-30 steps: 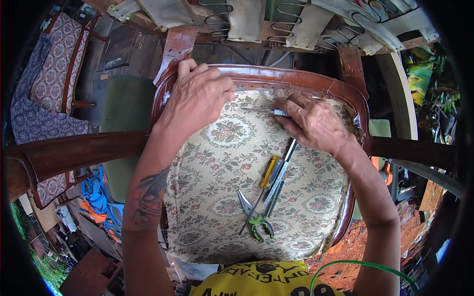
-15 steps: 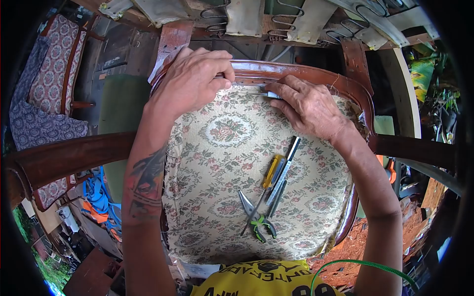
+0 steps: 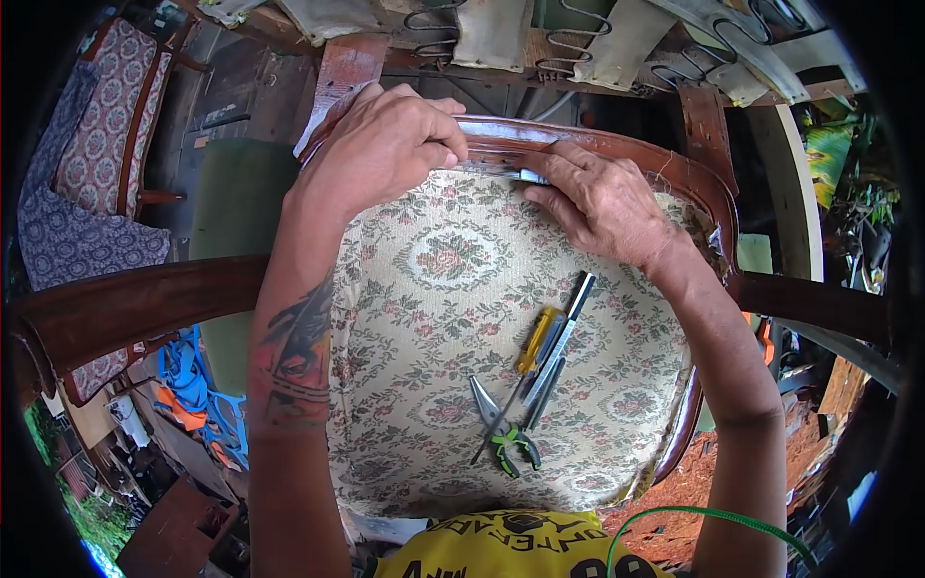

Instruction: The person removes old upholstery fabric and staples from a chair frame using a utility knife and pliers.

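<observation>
A chair's floral fabric panel (image 3: 385,385) lies below my hands, inside a carved reddish-brown wooden frame (image 3: 665,159). My left hand (image 3: 390,144) curls over the top-left of the frame, thumb and forefinger closed at the fabric's upper edge. In my right hand (image 3: 602,202) is a slim tool with a pale handle (image 3: 532,176), pointed left along the seam between wood and fabric. My fingers hide most of it. On the fabric nearer to me lie a yellow-handled screwdriver (image 3: 540,342), green-and-black pliers (image 3: 511,448) and a slim knife-like metal tool (image 3: 568,328).
Wooden chair arms stretch left (image 3: 145,303) and right (image 3: 814,308). Beyond the frame stands another wooden frame with wavy metal springs (image 3: 578,39) and webbing. At the left are a patterned upholstered piece (image 3: 106,125) and blue straps (image 3: 198,385). A green cord (image 3: 713,515) crosses the lower right.
My left hand has shifted slightly right along the frame. The right-hand tool has moved up closer to the wood, and its thin shaft shows less. The view has shifted a little.
</observation>
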{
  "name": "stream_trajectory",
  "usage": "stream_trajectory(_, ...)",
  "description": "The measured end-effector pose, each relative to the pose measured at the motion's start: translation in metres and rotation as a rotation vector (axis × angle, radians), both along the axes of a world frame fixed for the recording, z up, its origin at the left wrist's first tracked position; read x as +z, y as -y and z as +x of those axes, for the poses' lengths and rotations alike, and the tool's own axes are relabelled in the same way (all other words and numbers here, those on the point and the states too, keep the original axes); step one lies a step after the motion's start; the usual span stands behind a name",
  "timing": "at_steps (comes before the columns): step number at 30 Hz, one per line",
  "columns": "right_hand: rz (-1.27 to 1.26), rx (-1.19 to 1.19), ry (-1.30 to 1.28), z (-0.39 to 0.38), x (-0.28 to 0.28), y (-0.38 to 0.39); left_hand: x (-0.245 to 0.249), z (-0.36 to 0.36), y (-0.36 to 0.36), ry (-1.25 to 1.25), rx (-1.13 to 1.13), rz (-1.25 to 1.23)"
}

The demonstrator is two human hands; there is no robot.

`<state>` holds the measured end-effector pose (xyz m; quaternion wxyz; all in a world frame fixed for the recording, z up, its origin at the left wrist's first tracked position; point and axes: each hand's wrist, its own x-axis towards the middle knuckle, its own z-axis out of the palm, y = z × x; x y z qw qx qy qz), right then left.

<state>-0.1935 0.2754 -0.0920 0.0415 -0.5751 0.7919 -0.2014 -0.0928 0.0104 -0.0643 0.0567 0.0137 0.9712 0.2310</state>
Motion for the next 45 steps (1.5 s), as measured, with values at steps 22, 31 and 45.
stream_trajectory(22, 0.017, 0.027, 0.016, -0.003, -0.001, 0.003, -0.003, 0.002, -0.001, -0.044, 0.034, 0.015)
stream_trajectory(31, 0.055, 0.102, -0.117, -0.011, -0.004, 0.006, -0.001, 0.003, -0.001, -0.023, 0.016, 0.015)
stream_trajectory(45, 0.093, 0.112, -0.116, -0.016, -0.005, -0.001, -0.001, 0.009, -0.004, -0.027, 0.026, -0.02)
